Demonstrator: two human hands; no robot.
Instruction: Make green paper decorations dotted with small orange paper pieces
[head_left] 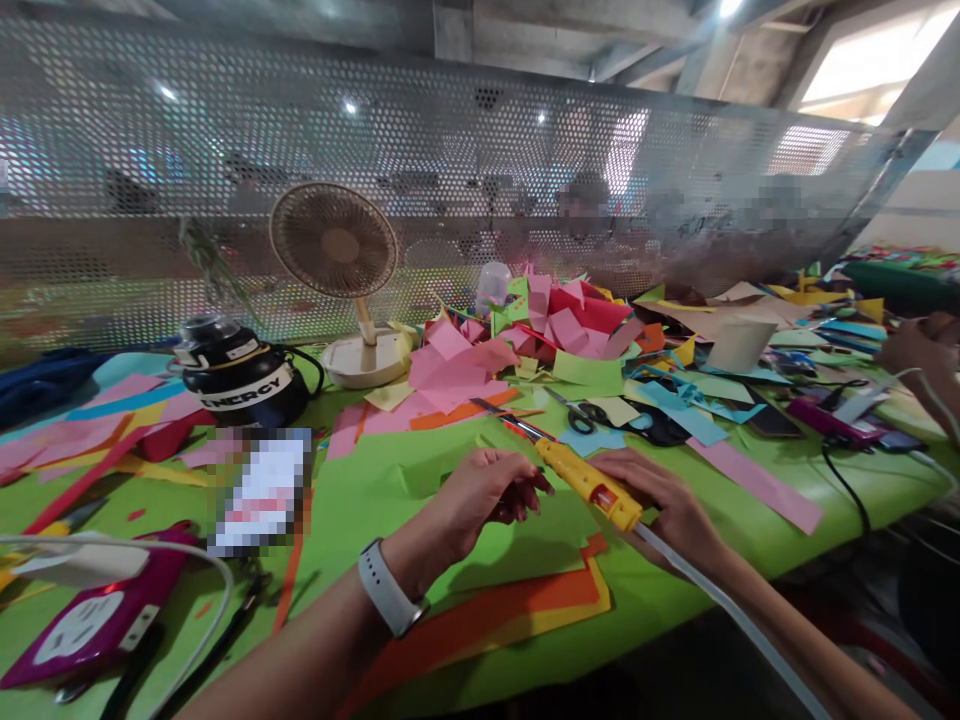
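Note:
My right hand (667, 495) is closed round a yellow soldering iron (589, 480), a pen-shaped tool with a small window in its handle. Its thin metal tip points away to the upper left, and a white cord (720, 600) trails from its back. To the left, my left hand (484, 500) hovers over a green sheet (360, 500) with its fingers curled in, a white watch on the wrist. Whatever these fingers hold, if anything, is hidden. Orange and yellow sheets (517, 605) lie beneath the green one.
Scissors (581, 415) lie beyond the iron, near a heap of paper scraps (555, 325). A desk fan (334, 240) and black kettle-like container (240, 375) stand at the back left. Purple power packs (97, 610) with cables rest at left and right. Another person's hand (922, 350) is far right.

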